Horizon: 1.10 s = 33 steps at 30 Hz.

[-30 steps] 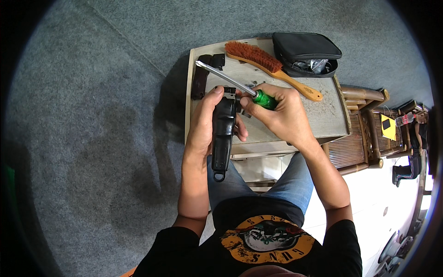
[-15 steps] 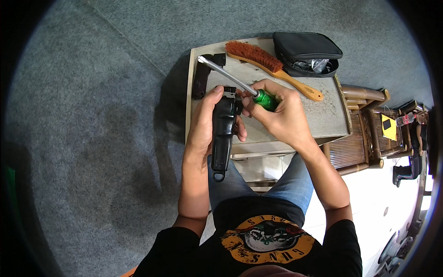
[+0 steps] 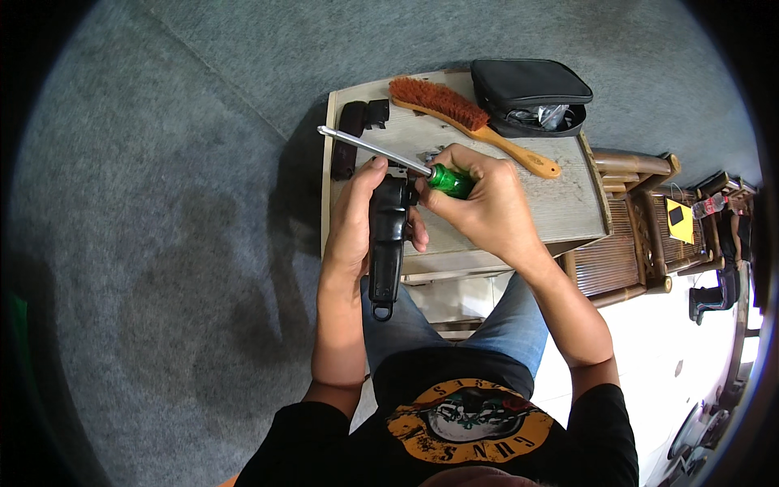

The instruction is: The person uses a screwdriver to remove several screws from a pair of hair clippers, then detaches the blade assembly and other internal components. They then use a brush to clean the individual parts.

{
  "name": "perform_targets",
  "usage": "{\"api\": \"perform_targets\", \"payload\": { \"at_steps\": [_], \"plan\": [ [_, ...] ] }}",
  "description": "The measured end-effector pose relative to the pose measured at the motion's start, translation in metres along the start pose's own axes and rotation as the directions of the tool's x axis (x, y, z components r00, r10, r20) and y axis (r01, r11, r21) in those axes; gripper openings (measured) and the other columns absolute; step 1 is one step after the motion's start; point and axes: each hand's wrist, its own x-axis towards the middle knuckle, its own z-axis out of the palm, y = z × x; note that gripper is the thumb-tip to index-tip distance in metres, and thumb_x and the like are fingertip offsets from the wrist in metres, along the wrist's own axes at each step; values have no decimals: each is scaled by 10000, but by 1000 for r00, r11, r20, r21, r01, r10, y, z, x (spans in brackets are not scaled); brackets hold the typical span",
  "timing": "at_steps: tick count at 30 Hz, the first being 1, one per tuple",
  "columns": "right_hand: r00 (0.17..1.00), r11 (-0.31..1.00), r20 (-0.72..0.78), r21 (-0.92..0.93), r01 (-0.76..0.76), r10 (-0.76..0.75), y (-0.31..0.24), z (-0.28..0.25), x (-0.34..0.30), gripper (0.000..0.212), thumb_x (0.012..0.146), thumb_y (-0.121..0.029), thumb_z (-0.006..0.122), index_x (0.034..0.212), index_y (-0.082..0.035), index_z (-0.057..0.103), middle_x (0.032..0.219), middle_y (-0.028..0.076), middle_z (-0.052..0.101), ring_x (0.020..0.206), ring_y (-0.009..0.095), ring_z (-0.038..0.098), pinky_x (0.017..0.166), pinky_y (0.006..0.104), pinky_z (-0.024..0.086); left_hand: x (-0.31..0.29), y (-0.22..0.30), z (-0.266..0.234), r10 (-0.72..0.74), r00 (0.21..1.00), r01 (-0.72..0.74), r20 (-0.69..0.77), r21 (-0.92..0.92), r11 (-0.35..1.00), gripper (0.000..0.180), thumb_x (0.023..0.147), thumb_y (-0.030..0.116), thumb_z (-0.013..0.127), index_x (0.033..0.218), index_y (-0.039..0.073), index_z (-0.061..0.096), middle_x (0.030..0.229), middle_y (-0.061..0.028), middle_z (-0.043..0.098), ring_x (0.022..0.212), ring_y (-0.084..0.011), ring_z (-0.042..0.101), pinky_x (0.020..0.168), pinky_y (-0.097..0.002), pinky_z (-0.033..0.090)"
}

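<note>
A glossy black plastic tool handle point(image 3: 388, 235) with a hanging loop at its lower end is held upright over the near part of the small table. My left hand point(image 3: 355, 207) is wrapped round it, the thumb near its top and fingertips showing past its right side. In my right hand point(image 3: 487, 195) is a screwdriver point(image 3: 451, 181) with a green handle, its steel shaft pointing up and left, away from the black handle. My right fingertips are at the upper right of the black handle; what they touch there is hidden.
On the small wooden table point(image 3: 560, 215) lie a dark curved plastic part point(image 3: 349, 138) at the left and a red-bristled brush point(image 3: 442, 101) at the back. An open black zip case point(image 3: 531, 93) stands back right. Bamboo furniture point(image 3: 617, 235) adjoins the right side.
The screwdriver's shaft has swung lower and further left. Both hands have shifted slightly down and left relative to the tabletop, still holding the same things. The whole view has moved a little.
</note>
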Motion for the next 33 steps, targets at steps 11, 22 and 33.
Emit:
{"api": "perform_targets", "payload": {
  "at_steps": [11,22,33],
  "plan": [
    [995,995,18,16,-94,94,2,0,-1,173,903,-133,777,878,33,734,667,189,660,574,171,644,589,374,517,-2,4,10,35,999,-35,-18,7,999,508,1083,482,539,1113,-10,659,802,-101,689,540,-209,678,496,-336,577],
    [1000,999,-13,19,-28,28,-6,3,-3,148,892,-120,787,936,18,757,696,181,691,607,178,703,599,353,528,0,0,-1,28,1000,-28,-5,2,1000,534,1091,469,510,1177,-48,615,882,-170,705,559,-249,711,503,-355,600],
    [1000,999,-26,33,-11,12,0,5,-2,156,904,-143,787,953,4,768,710,167,716,577,154,660,587,339,520,0,-1,1,46,999,-46,-23,27,999,533,1094,470,501,1154,-46,620,874,-171,715,555,-246,712,508,-355,602]
  ]
}}
